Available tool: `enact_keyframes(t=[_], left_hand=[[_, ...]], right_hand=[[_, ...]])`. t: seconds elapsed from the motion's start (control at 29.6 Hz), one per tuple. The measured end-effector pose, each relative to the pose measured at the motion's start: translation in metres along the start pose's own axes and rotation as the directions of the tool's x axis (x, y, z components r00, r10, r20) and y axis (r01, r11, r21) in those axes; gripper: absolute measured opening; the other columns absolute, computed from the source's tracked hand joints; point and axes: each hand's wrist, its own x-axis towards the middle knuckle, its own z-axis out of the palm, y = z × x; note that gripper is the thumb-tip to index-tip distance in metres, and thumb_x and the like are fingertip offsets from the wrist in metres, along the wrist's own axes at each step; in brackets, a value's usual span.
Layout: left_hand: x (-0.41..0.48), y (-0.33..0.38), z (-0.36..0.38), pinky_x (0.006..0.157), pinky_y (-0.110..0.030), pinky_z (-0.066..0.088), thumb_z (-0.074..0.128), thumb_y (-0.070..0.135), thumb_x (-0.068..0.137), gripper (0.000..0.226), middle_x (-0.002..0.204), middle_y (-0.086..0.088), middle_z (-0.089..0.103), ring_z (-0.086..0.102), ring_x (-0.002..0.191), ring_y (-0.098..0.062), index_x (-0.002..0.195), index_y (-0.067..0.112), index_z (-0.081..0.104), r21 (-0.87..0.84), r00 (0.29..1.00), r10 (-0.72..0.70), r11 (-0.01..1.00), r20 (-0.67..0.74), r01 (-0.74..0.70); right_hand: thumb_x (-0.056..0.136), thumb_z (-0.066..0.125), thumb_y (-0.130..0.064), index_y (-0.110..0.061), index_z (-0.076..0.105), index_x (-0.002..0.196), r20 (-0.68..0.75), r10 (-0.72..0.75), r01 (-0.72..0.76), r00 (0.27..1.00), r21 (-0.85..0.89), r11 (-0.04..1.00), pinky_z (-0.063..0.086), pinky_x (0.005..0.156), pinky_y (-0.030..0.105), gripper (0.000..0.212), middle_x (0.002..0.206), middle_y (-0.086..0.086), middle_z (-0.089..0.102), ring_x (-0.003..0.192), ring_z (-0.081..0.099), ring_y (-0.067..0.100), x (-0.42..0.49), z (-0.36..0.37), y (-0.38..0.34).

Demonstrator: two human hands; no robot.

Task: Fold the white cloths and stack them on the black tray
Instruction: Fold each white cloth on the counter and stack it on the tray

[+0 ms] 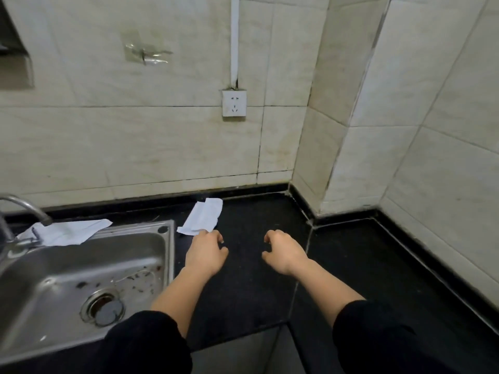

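White cloth [201,217] lies rumpled on your black bench [256,220] by the wall; second cloth [67,232] drapes the sink [169,238] rim | step: reach, nothing folded | left hand [206,252] loosely curled at cloth's edge, no grip seen; right hand [283,251] curled, empty | next: pinch two corners | sink holds debris specks; black tray not visible

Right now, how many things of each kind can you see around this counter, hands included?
White cloths: 2, left cloth, right cloth
Hands: 2, left hand, right hand
Sink: 1
Tap: 1
Wall socket: 1
Total: 7
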Motion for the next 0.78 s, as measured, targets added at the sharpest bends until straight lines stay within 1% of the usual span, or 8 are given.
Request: enact_keyframes(t=[0.1, 0.14, 0.24, 0.3, 0.44, 0.51, 0.64, 0.78], left_hand=[[0.041, -0.029, -0.006, 0.088, -0.035, 0.046, 0.058, 0.022, 0.087, 0.03, 0.123, -0.009, 0.052, 0.053, 0.112, -0.028, 0.116, 0.015, 0.062, 0.013, 1.0, -0.015, 1.0, 0.008, 0.015], [0.073, -0.05, -0.011, 0.089, -0.035, 0.045, 0.057, 0.022, 0.087, 0.031, 0.124, -0.009, 0.051, 0.053, 0.113, -0.028, 0.118, 0.016, 0.061, 0.031, 1.0, -0.022, 0.999, 0.015, 0.022], [0.115, -0.082, -0.014, 0.089, -0.037, 0.048, 0.057, 0.024, 0.089, 0.031, 0.122, -0.009, 0.051, 0.054, 0.109, -0.026, 0.119, 0.016, 0.059, 0.064, 0.998, -0.041, 0.997, 0.049, 0.038], [0.148, -0.108, -0.013, 0.089, -0.036, 0.048, 0.059, 0.025, 0.088, 0.031, 0.12, -0.008, 0.052, 0.054, 0.109, -0.025, 0.117, 0.016, 0.06, 0.066, 0.995, -0.063, 0.996, 0.077, 0.058], [0.191, -0.145, -0.004, 0.084, -0.038, 0.052, 0.06, 0.023, 0.083, 0.025, 0.112, -0.006, 0.056, 0.057, 0.1, -0.024, 0.107, 0.016, 0.063, 0.049, 0.987, -0.096, 0.995, 0.13, 0.09], [0.213, -0.163, 0.006, 0.083, -0.039, 0.052, 0.059, 0.02, 0.081, 0.023, 0.11, -0.005, 0.056, 0.056, 0.101, -0.025, 0.104, 0.016, 0.062, 0.055, 0.984, -0.102, 0.994, 0.145, 0.095], [0.232, -0.187, 0.029, 0.085, -0.035, 0.049, 0.059, 0.017, 0.084, 0.034, 0.119, -0.003, 0.048, 0.047, 0.113, -0.023, 0.118, 0.018, 0.055, 0.076, 0.979, -0.103, 0.993, 0.178, 0.091], [0.247, -0.205, 0.055, 0.091, -0.03, 0.047, 0.059, 0.018, 0.082, 0.046, 0.127, 0.002, 0.045, 0.037, 0.122, -0.018, 0.127, 0.021, 0.051, 0.107, 0.969, -0.04, 0.994, 0.243, 0.015]], right_hand=[[0.092, 0.06, -0.027, -0.015, 0.052, 0.126, -0.004, 0.008, -0.008, 1.0, 0.015, 1.0, 0.05, 0.093, 0.039, 0.037, 0.127, 0.006, 0.053, 0.11, 0.056, 0.024, 0.045, 0.009, -0.026], [0.091, 0.061, -0.027, -0.015, 0.052, 0.125, -0.005, 0.017, -0.017, 1.0, 0.024, 1.0, 0.05, 0.092, 0.039, 0.037, 0.126, 0.006, 0.053, 0.109, 0.057, 0.023, 0.082, 0.018, -0.044], [0.091, 0.061, -0.025, -0.016, 0.052, 0.124, 0.022, 0.024, -0.026, 0.999, 0.055, 0.998, 0.051, 0.092, 0.038, 0.036, 0.124, 0.005, 0.054, 0.108, 0.056, 0.022, 0.124, 0.033, -0.069], [0.091, 0.06, -0.025, -0.016, 0.052, 0.123, 0.06, 0.029, -0.032, 0.998, 0.053, 0.998, 0.051, 0.092, 0.039, 0.035, 0.123, 0.005, 0.054, 0.107, 0.056, 0.021, 0.161, 0.047, -0.087], [0.091, 0.057, -0.026, -0.014, 0.051, 0.123, 0.131, 0.002, -0.006, 0.991, 0.032, 0.999, 0.049, 0.094, 0.041, 0.034, 0.124, 0.007, 0.052, 0.108, 0.055, 0.024, 0.216, 0.073, -0.108], [0.092, 0.057, -0.027, -0.012, 0.051, 0.123, 0.162, -0.005, 0.001, 0.987, 0.024, 1.0, 0.049, 0.094, 0.041, 0.036, 0.124, 0.008, 0.052, 0.108, 0.055, 0.025, 0.245, 0.088, -0.114], [0.091, 0.059, -0.031, -0.012, 0.047, 0.129, 0.21, -0.019, 0.023, 0.977, -0.018, 1.0, 0.047, 0.095, 0.041, 0.044, 0.128, 0.009, 0.049, 0.114, 0.051, 0.027, 0.278, 0.119, -0.12], [0.092, 0.056, -0.022, -0.012, 0.042, 0.131, 0.226, -0.024, 0.05, 0.974, -0.112, 0.992, 0.043, 0.097, 0.039, 0.043, 0.13, 0.009, 0.044, 0.119, 0.044, 0.027, 0.302, 0.154, -0.122]])
